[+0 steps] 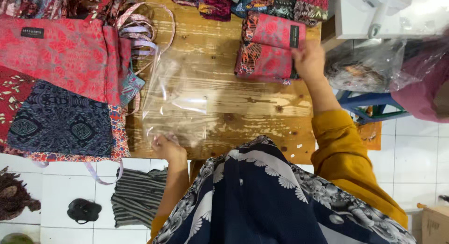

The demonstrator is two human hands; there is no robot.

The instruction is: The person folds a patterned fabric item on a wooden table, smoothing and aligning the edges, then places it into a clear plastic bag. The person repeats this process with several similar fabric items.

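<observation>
While the left hand (167, 148) pins the clear plastic bag (180, 101) flat at its 6 o'clock edge, fingers pressed down, the right hand (308, 59) pinches the folded red batik pouch (267, 61) at 3 o'clock, prob. for lifting off the wooden table (243, 108).

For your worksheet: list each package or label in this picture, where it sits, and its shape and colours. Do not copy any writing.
Clear plastic bag: flat on table centre, left hand on its near edge.
Black label: small rectangle, red cloth, upper left.
Black label: upright rectangle on folded red cloth, by right hand.
Cardboard box: brown, bottom right.
</observation>
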